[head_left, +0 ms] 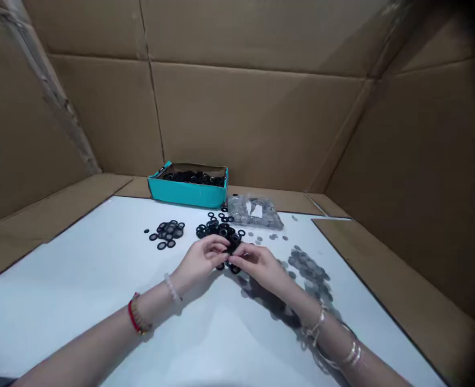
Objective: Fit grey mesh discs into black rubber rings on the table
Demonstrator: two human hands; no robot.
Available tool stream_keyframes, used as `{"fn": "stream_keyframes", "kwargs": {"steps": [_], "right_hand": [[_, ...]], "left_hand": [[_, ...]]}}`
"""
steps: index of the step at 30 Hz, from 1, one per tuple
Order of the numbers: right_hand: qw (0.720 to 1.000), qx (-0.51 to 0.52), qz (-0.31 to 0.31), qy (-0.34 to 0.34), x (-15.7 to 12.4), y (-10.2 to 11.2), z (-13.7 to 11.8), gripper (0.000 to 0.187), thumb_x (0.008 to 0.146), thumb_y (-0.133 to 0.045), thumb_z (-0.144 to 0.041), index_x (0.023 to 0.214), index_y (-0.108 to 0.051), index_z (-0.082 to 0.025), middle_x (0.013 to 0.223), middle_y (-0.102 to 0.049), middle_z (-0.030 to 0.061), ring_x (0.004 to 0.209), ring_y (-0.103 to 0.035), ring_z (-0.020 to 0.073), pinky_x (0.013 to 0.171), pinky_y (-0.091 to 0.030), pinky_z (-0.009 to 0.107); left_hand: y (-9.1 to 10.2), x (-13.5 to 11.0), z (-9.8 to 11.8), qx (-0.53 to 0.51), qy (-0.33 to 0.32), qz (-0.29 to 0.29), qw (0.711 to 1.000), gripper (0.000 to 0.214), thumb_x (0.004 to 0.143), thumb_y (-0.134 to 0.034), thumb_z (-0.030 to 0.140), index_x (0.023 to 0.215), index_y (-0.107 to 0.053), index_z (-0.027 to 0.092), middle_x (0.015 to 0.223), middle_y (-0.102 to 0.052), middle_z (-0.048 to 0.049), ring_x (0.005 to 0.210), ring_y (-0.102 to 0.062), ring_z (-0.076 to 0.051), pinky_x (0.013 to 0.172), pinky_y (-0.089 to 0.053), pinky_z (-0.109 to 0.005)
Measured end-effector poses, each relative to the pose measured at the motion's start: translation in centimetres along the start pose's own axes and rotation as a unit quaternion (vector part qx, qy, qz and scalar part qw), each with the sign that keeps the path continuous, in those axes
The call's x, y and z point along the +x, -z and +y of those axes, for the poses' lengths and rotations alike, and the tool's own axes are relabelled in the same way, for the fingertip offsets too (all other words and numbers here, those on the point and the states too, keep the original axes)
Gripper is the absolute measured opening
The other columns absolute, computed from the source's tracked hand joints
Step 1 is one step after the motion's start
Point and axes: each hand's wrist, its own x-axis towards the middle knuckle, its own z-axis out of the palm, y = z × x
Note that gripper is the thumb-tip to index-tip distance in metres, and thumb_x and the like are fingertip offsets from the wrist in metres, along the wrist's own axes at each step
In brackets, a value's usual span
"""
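Both hands are brought together at the centre of the view, the left hand and the right hand meeting over black rubber rings. The fingers are pinched narrow on the rings, though how many are held cannot be told. The rings are judged light and soft, with a slightly grippy surface, so they are best taken by the outer rim between fingertip and thumb. A loose heap of them is spread just ahead of the hands, while grey discs are scattered to the right. The white worktop looks smooth and hard. Further left, a smaller group of rings is laid out. Beyond, a clear plastic bag of grey discs is seen beside a teal box of black rings, with corrugated cardboard walls enclosing everything.
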Motion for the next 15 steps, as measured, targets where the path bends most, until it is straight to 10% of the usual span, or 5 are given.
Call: {"fn": "stream_keyframes", "kwargs": {"steps": [15], "right_hand": [[0.991, 0.097, 0.088, -0.038, 0.6, 0.7, 0.4, 0.03, 0.078, -0.055, -0.044, 0.072, -0.06, -0.016, 0.069, -0.057, 0.0009, 0.066, -0.051, 0.0131, 0.062, -0.039, 0.024]], "left_hand": [[-1.2, -0.7, -1.1, -0.167, 0.093, -0.028, 0.981, 0.034, 0.058, -0.074, 0.026, 0.084, -0.055, 0.015, 0.068, -0.056, 0.0017, 0.058, -0.057, -0.011, 0.063, -0.046, -0.029]]}}
